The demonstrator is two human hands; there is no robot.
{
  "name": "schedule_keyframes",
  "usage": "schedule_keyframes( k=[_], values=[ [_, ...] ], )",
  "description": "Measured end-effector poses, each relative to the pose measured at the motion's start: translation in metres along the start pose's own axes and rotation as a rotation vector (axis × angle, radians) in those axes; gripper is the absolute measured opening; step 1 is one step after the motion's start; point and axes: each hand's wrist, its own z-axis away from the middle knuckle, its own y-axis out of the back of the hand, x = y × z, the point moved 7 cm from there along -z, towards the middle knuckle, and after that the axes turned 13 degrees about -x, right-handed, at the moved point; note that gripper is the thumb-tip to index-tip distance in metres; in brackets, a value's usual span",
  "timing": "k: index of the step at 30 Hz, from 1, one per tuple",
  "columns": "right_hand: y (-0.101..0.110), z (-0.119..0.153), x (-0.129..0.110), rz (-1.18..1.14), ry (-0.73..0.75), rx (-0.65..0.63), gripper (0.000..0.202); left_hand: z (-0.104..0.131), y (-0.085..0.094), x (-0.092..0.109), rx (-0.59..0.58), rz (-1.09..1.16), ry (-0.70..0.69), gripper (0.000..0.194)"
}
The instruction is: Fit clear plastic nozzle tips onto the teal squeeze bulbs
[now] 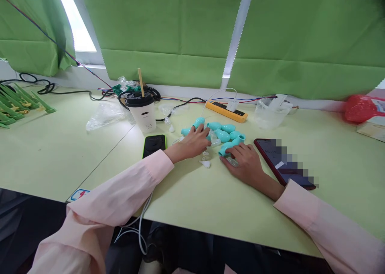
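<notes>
On the table lies a cluster of teal bulb-shaped hollow pieces point(222, 135). My left hand point(195, 142) reaches over the cluster's left side, its fingers spread and touching the pieces. Clear plastic pieces point(215, 141) lie by its fingertips. My right hand point(245, 161) rests at the near right of the cluster. Its fingertips touch the nearest teal piece point(226, 148), and the thumb stands apart from them. Another clear plastic piece point(232, 161) shows between that thumb and the fingers. Between my hands are small white rings point(204, 156) and a white pointed piece point(205, 164).
A lidded paper cup point(144, 115) with a stick stands behind a green-edged phone point(154, 144). An orange power strip point(227, 110) and a translucent tub point(270, 113) sit at the back. A dark phone point(282, 163) lies right. Green stick-like parts point(18, 103) are far left.
</notes>
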Motion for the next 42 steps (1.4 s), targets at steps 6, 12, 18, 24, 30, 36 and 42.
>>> schedule_keyframes(
  k=[6, 12, 18, 24, 30, 36, 42],
  values=[
    [0.005, 0.004, -0.003, -0.131, 0.068, -0.224, 0.017, 0.004, 0.007, 0.003, 0.105, -0.123, -0.007, 0.023],
    [0.014, 0.011, -0.005, -0.427, 0.069, -0.215, 0.015, 0.011, 0.01, 0.019, 0.005, 0.084, -0.169, 0.021],
    [-0.008, 0.02, 0.009, -1.311, -0.37, -0.218, 0.021, 0.019, -0.001, 0.017, -0.008, 0.217, -0.203, 0.022],
    [-0.033, 0.027, -0.005, -1.954, -0.578, -0.418, 0.028, 0.019, -0.009, 0.015, 0.025, 0.076, -0.089, 0.019],
    [-0.036, 0.027, -0.01, -2.043, -0.614, -0.493, 0.024, 0.006, -0.016, 0.013, -0.042, 0.118, -0.018, 0.022],
    [-0.036, 0.026, -0.012, -2.094, -0.582, -0.525, 0.026, 0.003, -0.008, 0.013, 0.013, 0.209, 0.011, 0.03],
    [-0.043, 0.032, -0.016, -2.21, -0.6, -0.482, 0.031, 0.046, 0.031, 0.032, 0.432, 0.678, -0.121, 0.022]
  ],
)
